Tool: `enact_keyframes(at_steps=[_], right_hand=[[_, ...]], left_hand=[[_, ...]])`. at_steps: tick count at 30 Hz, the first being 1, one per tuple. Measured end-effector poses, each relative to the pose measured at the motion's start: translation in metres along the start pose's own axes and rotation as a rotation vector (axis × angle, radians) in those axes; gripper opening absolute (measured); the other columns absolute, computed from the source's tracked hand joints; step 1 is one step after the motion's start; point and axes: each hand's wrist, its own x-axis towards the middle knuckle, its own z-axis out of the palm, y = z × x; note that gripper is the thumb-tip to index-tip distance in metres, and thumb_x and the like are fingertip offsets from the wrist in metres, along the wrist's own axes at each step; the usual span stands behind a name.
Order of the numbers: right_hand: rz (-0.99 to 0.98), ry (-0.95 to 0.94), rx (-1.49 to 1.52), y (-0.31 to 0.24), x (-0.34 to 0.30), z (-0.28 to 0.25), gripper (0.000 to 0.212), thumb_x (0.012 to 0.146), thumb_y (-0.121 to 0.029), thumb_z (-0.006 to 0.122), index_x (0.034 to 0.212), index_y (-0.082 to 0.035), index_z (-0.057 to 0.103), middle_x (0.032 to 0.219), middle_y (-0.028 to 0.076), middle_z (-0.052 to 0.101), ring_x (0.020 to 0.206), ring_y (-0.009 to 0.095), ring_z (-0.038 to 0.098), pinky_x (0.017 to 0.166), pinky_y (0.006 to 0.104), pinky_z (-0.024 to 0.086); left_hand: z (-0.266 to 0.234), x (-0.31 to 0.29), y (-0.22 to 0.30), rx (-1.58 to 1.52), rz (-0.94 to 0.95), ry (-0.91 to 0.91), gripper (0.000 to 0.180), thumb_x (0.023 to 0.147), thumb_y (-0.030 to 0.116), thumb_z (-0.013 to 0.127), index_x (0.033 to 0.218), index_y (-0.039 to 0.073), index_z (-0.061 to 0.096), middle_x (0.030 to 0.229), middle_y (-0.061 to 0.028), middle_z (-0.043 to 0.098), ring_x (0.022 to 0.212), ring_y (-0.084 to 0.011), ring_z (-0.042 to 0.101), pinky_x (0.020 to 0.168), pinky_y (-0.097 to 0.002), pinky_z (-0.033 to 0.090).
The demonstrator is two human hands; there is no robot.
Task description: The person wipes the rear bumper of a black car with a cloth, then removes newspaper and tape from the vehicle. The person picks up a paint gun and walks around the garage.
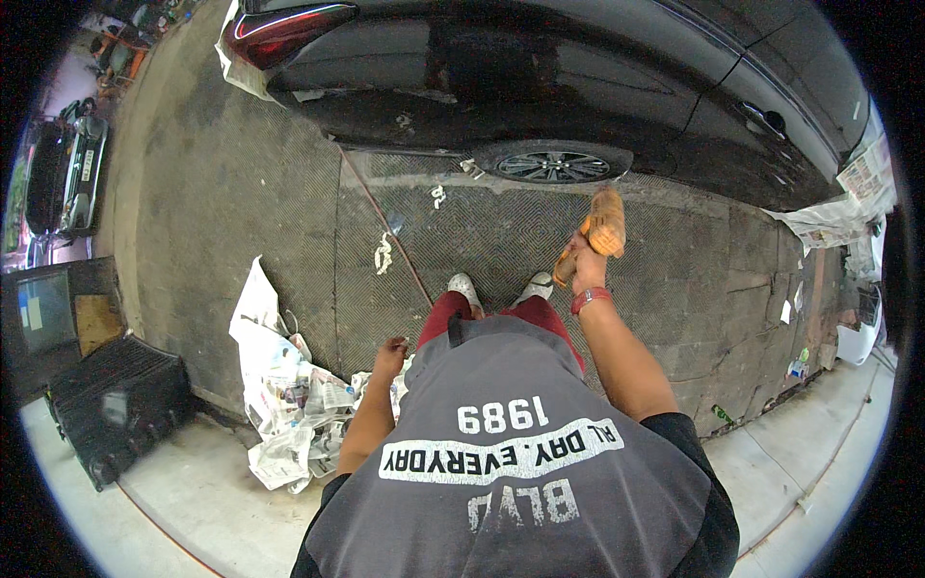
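My right hand is closed round the handle of a worn orange pistol-shaped power tool. The tool is held out in front of me, its thick body toward the wheel of a glossy black car. A gap of floor shows between tool and tyre in this view. Down at my left side hangs my left hand, its fingers curled; whether anything lies in them is hidden. Crumpled newspaper sheets are on the floor nearest to that hand.
A thin reddish hose runs across the dark patterned floor beside my feet. Torn white scraps lie near it. At left stand a black case and another vehicle. Newspaper covers the car's right end.
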Motion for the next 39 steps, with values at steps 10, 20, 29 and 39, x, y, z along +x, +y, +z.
enact_keyframes(at_steps=[10,20,29,39], right_hand=[[-0.085,-0.673,-0.393,-0.020,-0.105,0.141,0.055,0.095,-0.032,0.076,0.139,-0.004,0.059,0.131,0.009,0.067,0.117,0.022,0.064,0.102,0.0380,0.050],[-0.418,-0.516,-0.148,-0.132,-0.133,0.109,0.041,0.096,-0.014,0.075,0.132,-0.004,0.059,0.116,0.006,0.067,0.099,0.016,0.066,0.085,0.0332,0.056],[-0.422,0.157,0.378,-0.189,-0.082,-0.013,0.028,0.096,-0.008,0.072,0.116,-0.005,0.054,0.094,0.007,0.061,0.073,0.017,0.061,0.061,0.0336,0.055],[-0.368,-0.372,-0.117,-0.157,-0.133,0.137,0.027,0.097,-0.011,0.071,0.120,-0.004,0.061,0.090,0.003,0.065,0.064,0.012,0.061,0.057,0.0283,0.052]], left_hand=[[-0.039,0.032,0.008,0.043,0.053,0.017,0.037,0.097,0.020,0.067,0.130,0.002,0.067,0.119,-0.0168,0.074,0.104,-0.0231,0.071,0.090,-0.0355,0.056],[-0.030,0.069,0.010,0.049,0.147,-0.053,0.039,0.098,0.020,0.067,0.131,0.000,0.066,0.110,-0.0156,0.076,0.097,-0.0225,0.072,0.085,-0.0347,0.056],[-0.026,0.058,0.036,0.088,0.074,-0.030,0.041,0.097,0.026,0.068,0.129,0.000,0.067,0.114,-0.0176,0.076,0.104,-0.0267,0.073,0.089,-0.0375,0.057],[-0.032,0.054,0.046,0.004,0.070,-0.016,0.043,0.099,0.025,0.065,0.133,-0.001,0.064,0.120,-0.0195,0.074,0.110,-0.0276,0.072,0.095,-0.0369,0.055]])
